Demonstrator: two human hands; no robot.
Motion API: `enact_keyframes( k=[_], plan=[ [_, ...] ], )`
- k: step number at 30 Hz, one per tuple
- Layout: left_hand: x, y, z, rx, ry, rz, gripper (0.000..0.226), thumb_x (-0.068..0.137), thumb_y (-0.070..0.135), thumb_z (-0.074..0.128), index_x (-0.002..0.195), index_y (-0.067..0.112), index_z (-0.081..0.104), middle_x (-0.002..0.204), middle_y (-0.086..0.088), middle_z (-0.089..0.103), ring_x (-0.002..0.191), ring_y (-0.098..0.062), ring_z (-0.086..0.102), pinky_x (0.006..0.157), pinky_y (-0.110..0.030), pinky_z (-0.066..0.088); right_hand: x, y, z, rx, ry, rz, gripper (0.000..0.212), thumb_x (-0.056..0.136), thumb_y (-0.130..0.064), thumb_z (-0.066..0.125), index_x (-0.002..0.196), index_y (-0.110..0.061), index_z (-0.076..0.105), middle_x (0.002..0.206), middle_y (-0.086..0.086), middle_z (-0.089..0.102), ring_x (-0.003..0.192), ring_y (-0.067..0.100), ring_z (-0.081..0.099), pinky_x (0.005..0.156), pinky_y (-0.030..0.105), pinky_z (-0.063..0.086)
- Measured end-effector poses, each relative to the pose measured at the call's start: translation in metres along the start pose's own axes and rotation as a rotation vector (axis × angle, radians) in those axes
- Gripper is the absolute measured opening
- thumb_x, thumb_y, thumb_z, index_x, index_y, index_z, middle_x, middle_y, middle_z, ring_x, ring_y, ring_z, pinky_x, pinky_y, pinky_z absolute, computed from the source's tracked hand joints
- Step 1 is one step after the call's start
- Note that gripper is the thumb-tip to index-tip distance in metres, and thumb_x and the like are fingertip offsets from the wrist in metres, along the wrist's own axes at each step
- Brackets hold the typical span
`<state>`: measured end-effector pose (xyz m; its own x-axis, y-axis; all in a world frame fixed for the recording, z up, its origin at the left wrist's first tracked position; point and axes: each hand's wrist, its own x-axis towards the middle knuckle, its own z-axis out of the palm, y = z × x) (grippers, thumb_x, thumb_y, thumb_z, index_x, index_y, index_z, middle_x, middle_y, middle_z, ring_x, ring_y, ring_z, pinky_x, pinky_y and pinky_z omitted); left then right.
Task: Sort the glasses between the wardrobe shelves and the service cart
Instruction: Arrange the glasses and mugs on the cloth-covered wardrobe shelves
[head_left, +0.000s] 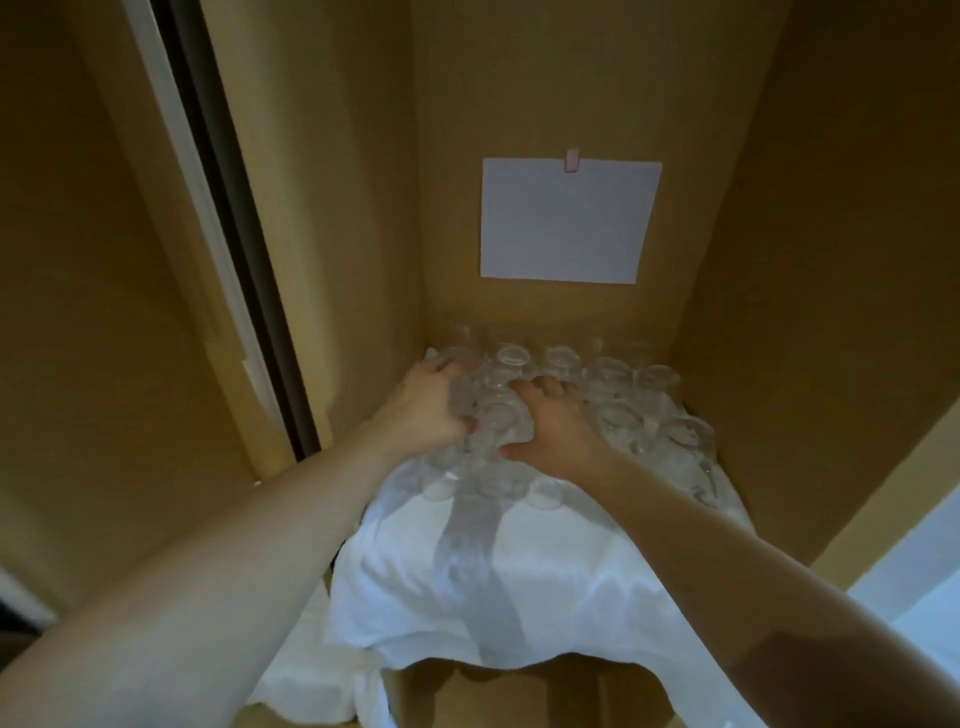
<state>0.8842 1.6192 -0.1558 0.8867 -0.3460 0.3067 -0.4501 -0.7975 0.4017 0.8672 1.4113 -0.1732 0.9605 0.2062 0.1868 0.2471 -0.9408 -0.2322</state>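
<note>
Several clear glasses (613, 374) stand upside down in rows on a white cloth (467, 582) that covers a wardrobe shelf. Both my arms reach into the wardrobe. My left hand (426, 402) curls around glasses at the left of the group. My right hand (556, 421) is wrapped around glasses (493, 415) in the middle, thumb toward me. The glasses between the two hands are blurred, so I cannot tell how many each hand holds. No service cart is in view.
Tan wardrobe walls close in on the left (337, 208), back and right (831, 260). A blank white sheet (569, 221) is taped to the back wall. A dark door edge (234, 218) runs down the left. More white cloth (317, 675) hangs below the shelf front.
</note>
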Motion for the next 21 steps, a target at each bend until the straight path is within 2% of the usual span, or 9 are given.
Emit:
enact_keyframes(
  k=[2,4,8,11,14,17,19,21],
  plan=[
    [-0.018,0.000,-0.003,0.014,0.032,-0.039,0.075,0.072,0.045,0.070,0.141,0.019,0.055,0.138,-0.010,0.060,0.130,-0.030,0.053,0.102,-0.030,0.046,0.002,-0.013,0.007,0.012,-0.001,-0.040,0.093,0.076,-0.060,0.076,0.154,-0.032,0.033,0.152,0.006,0.040,0.140,0.034,0.032,0.112,0.048,0.035],
    [-0.038,-0.002,-0.006,0.018,0.038,-0.118,0.078,0.074,0.047,0.074,0.144,0.023,0.050,0.137,-0.010,0.058,0.126,-0.029,0.054,0.092,-0.024,0.043,-0.001,-0.029,0.017,0.014,-0.010,-0.072,0.095,0.075,-0.063,0.074,0.154,-0.033,0.031,0.154,0.005,0.037,0.142,0.033,0.028,0.112,0.048,0.032],
    [-0.078,-0.007,-0.013,0.031,0.033,-0.216,0.077,0.077,0.048,0.078,0.144,0.027,0.047,0.133,-0.005,0.058,0.123,-0.026,0.051,0.092,-0.029,0.042,-0.014,-0.061,0.034,-0.032,0.024,-0.136,0.093,0.076,-0.067,0.072,0.152,-0.033,0.032,0.154,0.003,0.036,0.144,0.032,0.026,0.113,0.049,0.027],
    [-0.109,-0.005,-0.016,0.013,0.055,-0.259,0.078,0.076,0.046,0.081,0.144,0.025,0.048,0.134,-0.004,0.057,0.123,-0.025,0.051,0.087,-0.024,0.034,-0.032,-0.079,0.038,-0.017,0.030,-0.150,0.092,0.076,-0.067,0.072,0.152,-0.033,0.033,0.151,0.002,0.040,0.141,0.031,0.030,0.109,0.048,0.029],
    [-0.135,-0.002,-0.023,0.004,0.065,-0.273,0.077,0.075,0.043,0.082,0.142,0.020,0.052,0.136,-0.005,0.058,0.125,-0.026,0.052,0.091,-0.025,0.035,-0.051,-0.099,0.039,-0.032,0.017,-0.128,0.094,0.077,-0.069,0.070,0.154,-0.033,0.030,0.155,0.001,0.037,0.144,0.030,0.028,0.113,0.048,0.028],
    [-0.166,-0.005,-0.037,-0.002,0.068,-0.262,0.070,0.078,0.037,0.083,0.139,0.016,0.054,0.139,-0.009,0.055,0.130,-0.030,0.049,0.101,-0.032,0.039,-0.072,-0.123,0.038,-0.043,0.012,-0.092,0.094,0.079,-0.068,0.070,0.155,-0.032,0.028,0.157,0.001,0.033,0.146,0.030,0.026,0.115,0.047,0.028],
    [-0.195,-0.012,-0.049,0.013,0.036,-0.285,0.075,0.083,0.038,0.080,0.146,0.018,0.046,0.150,-0.006,0.045,0.140,-0.027,0.040,0.111,-0.038,0.039,-0.090,-0.144,0.038,-0.038,0.006,-0.074,0.094,0.080,-0.066,0.071,0.155,-0.031,0.028,0.159,0.003,0.032,0.146,0.031,0.027,0.115,0.048,0.029],
    [-0.226,-0.024,-0.064,0.032,0.005,-0.304,0.079,0.086,0.040,0.077,0.152,0.021,0.038,0.157,-0.003,0.037,0.146,-0.024,0.030,0.117,-0.038,0.033,-0.112,-0.171,0.041,-0.028,-0.011,-0.065,0.094,0.080,-0.066,0.071,0.155,-0.031,0.028,0.158,0.003,0.033,0.146,0.030,0.028,0.114,0.048,0.030]
  ],
)
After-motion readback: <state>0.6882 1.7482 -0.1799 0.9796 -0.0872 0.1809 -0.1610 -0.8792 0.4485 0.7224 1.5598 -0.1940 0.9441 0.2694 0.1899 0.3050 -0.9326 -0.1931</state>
